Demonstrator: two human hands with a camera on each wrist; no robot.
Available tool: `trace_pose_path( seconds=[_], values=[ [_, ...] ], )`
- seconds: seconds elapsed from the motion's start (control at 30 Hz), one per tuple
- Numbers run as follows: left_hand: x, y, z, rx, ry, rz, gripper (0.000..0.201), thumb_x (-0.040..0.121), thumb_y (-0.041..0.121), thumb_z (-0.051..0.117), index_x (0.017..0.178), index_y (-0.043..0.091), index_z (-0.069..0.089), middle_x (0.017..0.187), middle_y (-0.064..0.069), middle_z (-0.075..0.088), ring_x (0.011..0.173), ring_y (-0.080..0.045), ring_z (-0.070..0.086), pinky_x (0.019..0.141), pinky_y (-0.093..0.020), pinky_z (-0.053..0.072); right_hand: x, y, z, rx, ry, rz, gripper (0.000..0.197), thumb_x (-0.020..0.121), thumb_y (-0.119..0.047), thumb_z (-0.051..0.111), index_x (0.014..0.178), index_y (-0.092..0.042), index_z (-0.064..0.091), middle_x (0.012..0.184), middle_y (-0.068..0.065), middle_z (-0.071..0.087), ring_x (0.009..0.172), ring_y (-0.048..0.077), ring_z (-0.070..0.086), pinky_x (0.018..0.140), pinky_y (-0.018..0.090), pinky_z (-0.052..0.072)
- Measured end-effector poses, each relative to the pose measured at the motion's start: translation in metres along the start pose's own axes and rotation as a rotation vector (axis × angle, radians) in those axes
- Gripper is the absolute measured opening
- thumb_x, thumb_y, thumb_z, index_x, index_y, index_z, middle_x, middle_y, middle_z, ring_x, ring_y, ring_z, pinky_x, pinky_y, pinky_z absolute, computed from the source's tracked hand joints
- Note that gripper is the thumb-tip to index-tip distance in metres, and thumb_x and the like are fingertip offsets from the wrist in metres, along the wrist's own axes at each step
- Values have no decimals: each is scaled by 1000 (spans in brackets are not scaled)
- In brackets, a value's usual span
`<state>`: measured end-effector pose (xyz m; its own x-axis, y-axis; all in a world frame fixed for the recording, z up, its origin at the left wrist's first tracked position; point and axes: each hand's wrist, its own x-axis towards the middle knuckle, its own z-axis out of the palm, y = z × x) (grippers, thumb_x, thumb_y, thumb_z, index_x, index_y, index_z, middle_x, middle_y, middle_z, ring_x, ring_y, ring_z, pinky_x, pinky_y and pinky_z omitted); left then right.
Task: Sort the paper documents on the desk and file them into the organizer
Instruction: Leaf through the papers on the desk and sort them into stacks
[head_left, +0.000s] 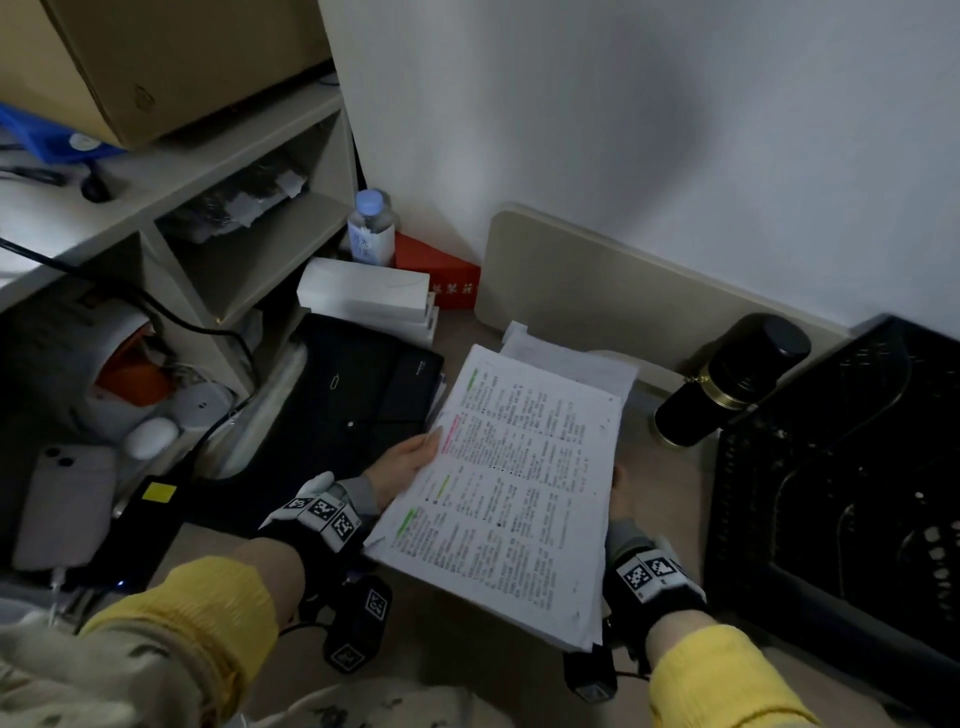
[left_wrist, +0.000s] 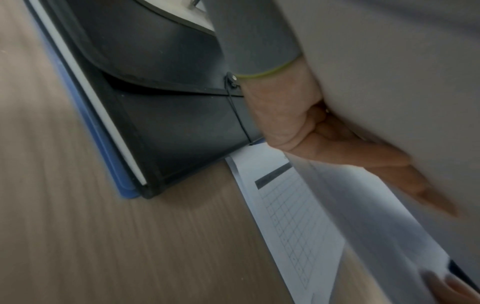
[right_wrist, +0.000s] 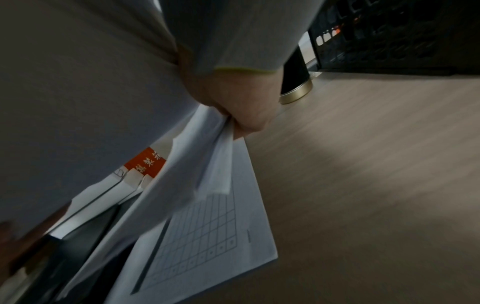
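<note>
White printed paper stack (head_left: 519, 493) is lifted above the wooden worktop (head_left: 493, 670), left hand (head_left: 405, 467) and right hand (head_left: 621, 493) each with a closed grip on one side edge.

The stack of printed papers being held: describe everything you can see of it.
The stack of printed papers is a thick sheaf of white sheets. Its top page carries dense text in columns with green, pink and yellow highlighter marks along its left side. It is held above the desk, tilted, between both hands: the left hand grips its left edge, the right hand its right edge. Lower sheets splay slightly at the near corner.
</note>
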<state>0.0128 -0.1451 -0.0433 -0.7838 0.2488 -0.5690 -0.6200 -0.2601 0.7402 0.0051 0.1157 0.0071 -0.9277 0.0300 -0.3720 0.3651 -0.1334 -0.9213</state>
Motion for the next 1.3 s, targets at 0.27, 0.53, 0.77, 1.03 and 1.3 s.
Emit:
trace_pose_path(
  seconds=[0.27,0.53,0.77,1.03,1.3],
  values=[
    [-2,-5,-7,34,48,-17,43,100,33,37,132,6,52,128,-21,59,110,-36,61,97,-48,50,20,30,-6,22,230,427,37,97,-20,43,61,-19,36,59,-1,44,53,13,37,55,27,36],
    [4,-10,-13,-15,95,-39,40,100,30,39,128,7,54,134,-25,53,126,-43,48,108,-57,36,26,33,-9,-114,122,457,40,99,-24,42,59,-21,39,51,-3,47,54,14,38,56,29,35],
    [1,-5,-6,-14,109,-29,41,100,31,39,130,6,52,133,-24,55,122,-42,52,102,-53,43,12,24,-6,-188,100,396,40,98,-24,44,59,-18,35,50,-2,46,50,12,39,54,27,35],
    [-9,1,12,57,223,59,44,96,37,48,128,8,56,122,-18,64,109,-36,63,93,-48,51,-5,38,-27,-83,101,216,48,92,-54,43,122,-20,59,119,11,65,113,31,60,98,52,47],
    [-27,1,34,108,270,141,43,95,39,50,127,11,57,121,-16,65,110,-35,62,101,-53,46,-51,21,-25,-184,25,66,40,97,-13,46,135,-27,45,107,0,69,92,20,69,76,36,57]
  ],
)
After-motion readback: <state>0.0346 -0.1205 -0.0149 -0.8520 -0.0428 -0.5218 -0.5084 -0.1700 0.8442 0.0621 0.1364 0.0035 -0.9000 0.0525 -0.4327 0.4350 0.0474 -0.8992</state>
